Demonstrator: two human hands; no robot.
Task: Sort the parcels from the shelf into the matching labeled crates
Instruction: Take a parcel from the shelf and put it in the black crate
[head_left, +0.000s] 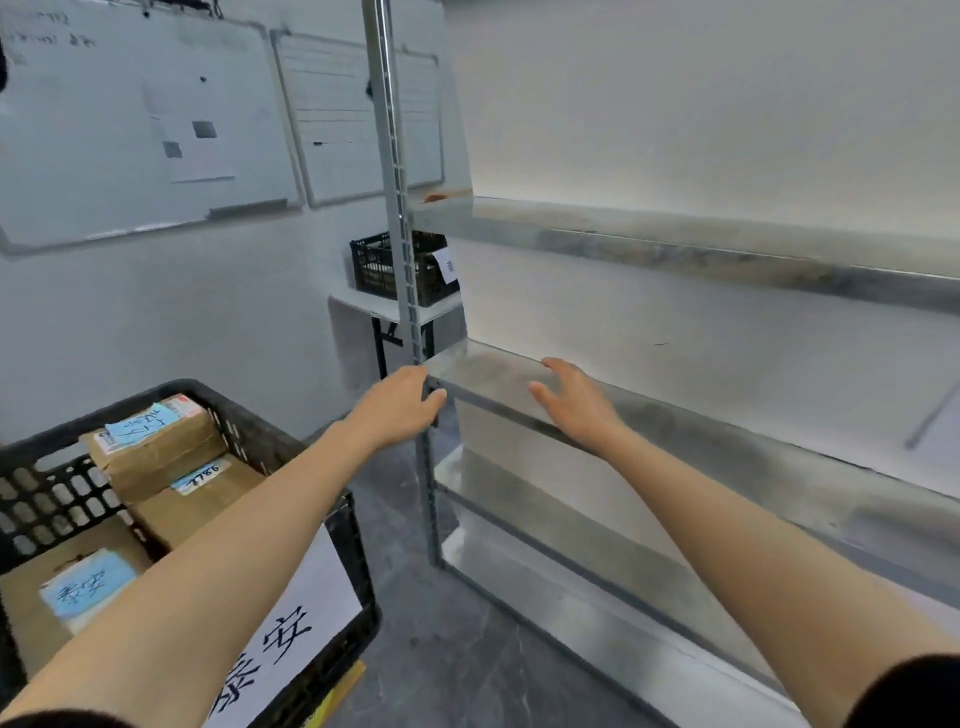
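Your two bare forearms reach out from dark sleeves (909, 691) at the bottom edge; your left hand (397, 402) is at the front corner post (395, 182) of the grey metal shelf rack (675, 254), fingers loosely bent, thumb held apart and nothing in its grasp, though you cannot tell whether it touches the post; your right hand (574, 402) hovers palm-down over the left end of the middle shelf board (488, 369), fingers spread and slightly bent, thumb out to the left, holding nothing; below your left arm stands the black perforated plastic crate (52, 499) with a white paper label (296, 623) bearing large handwritten characters on its near side; inside it lie the brown cardboard parcels, one with a pale blue slip (156, 441) on top at the far corner, one with a blue numbered tag (197, 499) just beneath it, and a third with a blue handwritten label (31, 608) nearer you; farther back, behind the post, a second black plastic crate (379, 265) with a small white tag sits on a white folding table (363, 304); two whiteboards (104, 130) hang on the left wall; the floor is dark grey stone-patterned tile (441, 623).
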